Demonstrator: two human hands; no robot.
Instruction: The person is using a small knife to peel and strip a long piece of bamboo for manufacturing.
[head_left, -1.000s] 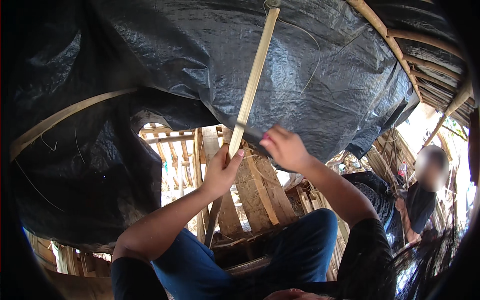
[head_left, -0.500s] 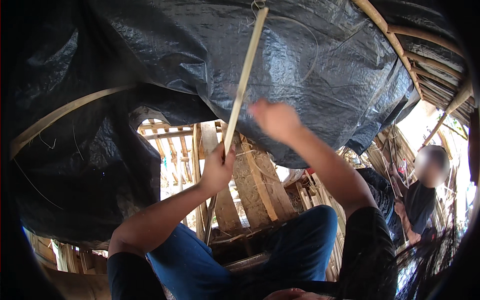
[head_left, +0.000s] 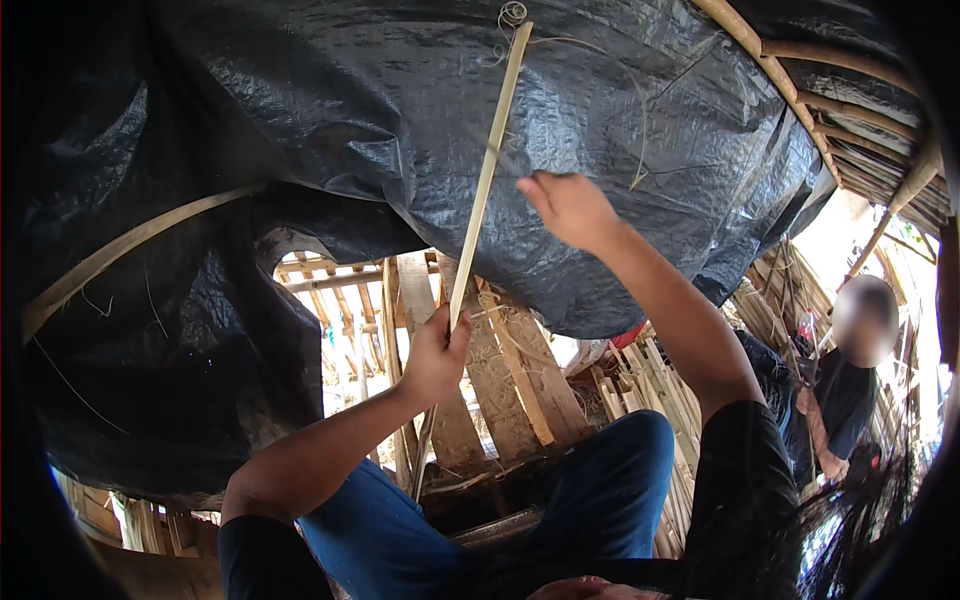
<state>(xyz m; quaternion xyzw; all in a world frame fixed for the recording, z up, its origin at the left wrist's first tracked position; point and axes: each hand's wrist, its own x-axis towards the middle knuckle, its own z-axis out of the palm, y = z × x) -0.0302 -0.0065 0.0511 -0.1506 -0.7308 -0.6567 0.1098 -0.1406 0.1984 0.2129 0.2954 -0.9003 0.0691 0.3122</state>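
Note:
My left hand (head_left: pixel 436 352) is closed around the lower part of a long, pale bamboo strip (head_left: pixel 489 170), which rises steeply and leans a little to the right. My right hand (head_left: pixel 572 208) is closed just right of the strip's middle. From its fingers a knife (head_left: pixel 512 161), smeared by motion, reaches toward the strip; whether it touches cannot be made out. Thin curled shavings (head_left: pixel 512 14) hang at the strip's top end, and a fine loose strand trails to the right.
Black plastic sheeting (head_left: pixel 330 90) hangs in front and to the left. Wooden planks (head_left: pixel 510 370) lie below, beside my knees. Several split bamboo strips (head_left: pixel 665 400) are stacked at right. Another person (head_left: pixel 840 400) in dark clothes is farther right, under bamboo roof poles (head_left: pixel 770 70).
My right hand has moved up and slightly right, and the knife now shows beside the strip. The left hand keeps its hold, with the strip almost unmoved. The loose strand has shifted.

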